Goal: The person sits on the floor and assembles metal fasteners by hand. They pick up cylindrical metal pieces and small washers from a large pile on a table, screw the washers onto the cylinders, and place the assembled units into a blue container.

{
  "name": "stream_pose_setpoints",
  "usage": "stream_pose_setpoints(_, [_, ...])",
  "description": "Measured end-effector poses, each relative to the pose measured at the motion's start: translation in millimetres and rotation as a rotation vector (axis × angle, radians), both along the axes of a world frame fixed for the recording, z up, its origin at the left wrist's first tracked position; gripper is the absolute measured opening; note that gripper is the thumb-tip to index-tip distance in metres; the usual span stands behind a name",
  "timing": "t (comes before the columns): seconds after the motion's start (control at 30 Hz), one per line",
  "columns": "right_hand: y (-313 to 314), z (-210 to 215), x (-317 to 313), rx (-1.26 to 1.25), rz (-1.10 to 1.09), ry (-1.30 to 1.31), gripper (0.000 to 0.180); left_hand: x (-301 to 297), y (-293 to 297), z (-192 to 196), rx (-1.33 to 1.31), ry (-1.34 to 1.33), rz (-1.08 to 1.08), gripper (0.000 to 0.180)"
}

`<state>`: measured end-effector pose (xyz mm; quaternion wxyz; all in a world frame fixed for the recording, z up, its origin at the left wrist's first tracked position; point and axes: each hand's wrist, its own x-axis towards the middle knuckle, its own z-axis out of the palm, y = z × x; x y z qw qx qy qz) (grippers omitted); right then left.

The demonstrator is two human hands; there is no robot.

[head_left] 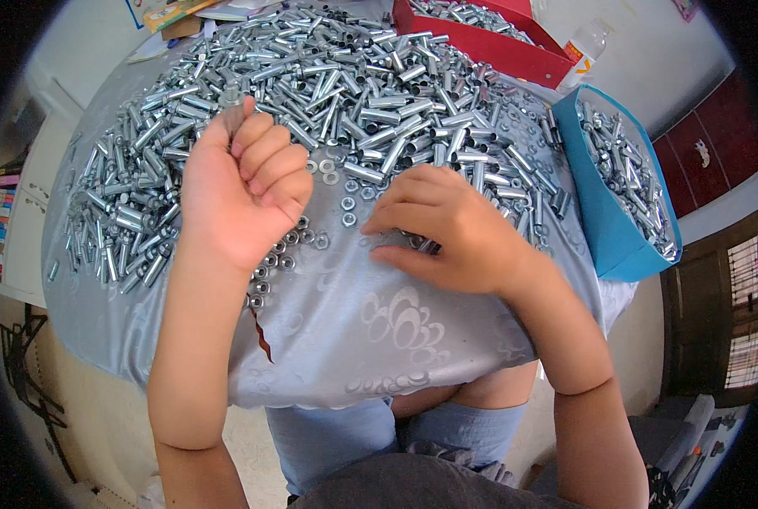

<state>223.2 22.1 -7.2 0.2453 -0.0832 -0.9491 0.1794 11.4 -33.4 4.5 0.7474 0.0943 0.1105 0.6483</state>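
My left hand [247, 178] is raised over the near left of the pile, fingers curled in and thumb pointing up. Between its thumb and index finger sits a small metal bolt [231, 96], its end showing above the thumb; the rest is hidden. My right hand [455, 225] hovers low over the cloth, palm down, with thumb and bent fingers apart. Some shiny metal pieces [422, 243] show under its palm, partly hidden. Loose hex nuts [262, 273] lie below my left hand, and flat washers [328, 167] lie between the hands.
A big heap of silvery metal sleeves [311, 76] covers the far table. A red box [489, 44] and a blue box [595, 195], both holding metal parts, stand right, near a plastic bottle [584, 53]. A brown strip [262, 338] lies on the grey tablecloth [328, 339].
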Motion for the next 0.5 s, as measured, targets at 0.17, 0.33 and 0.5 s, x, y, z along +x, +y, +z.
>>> stream_pose_setpoints(0.17, [-7.7, -19.0, -15.5, 0.213, -0.109, 0.067, 0.016, 14.9, 0.1, -6.4, -0.044, 0.004, -0.041, 0.041])
stream_pose_setpoints(0.33, [-13.0, -19.1, -19.5, 0.245, -0.186, -0.016, 0.015, 23.0, -1.8, -8.8, -0.072, 0.038, -0.07, 0.042])
stream_pose_setpoints(0.5, [-11.6, -14.9, -15.0, 0.112, -0.146, -0.024, 0.015, 24.8, -2.7, -9.3, -0.102, 0.073, -0.076, 0.042])
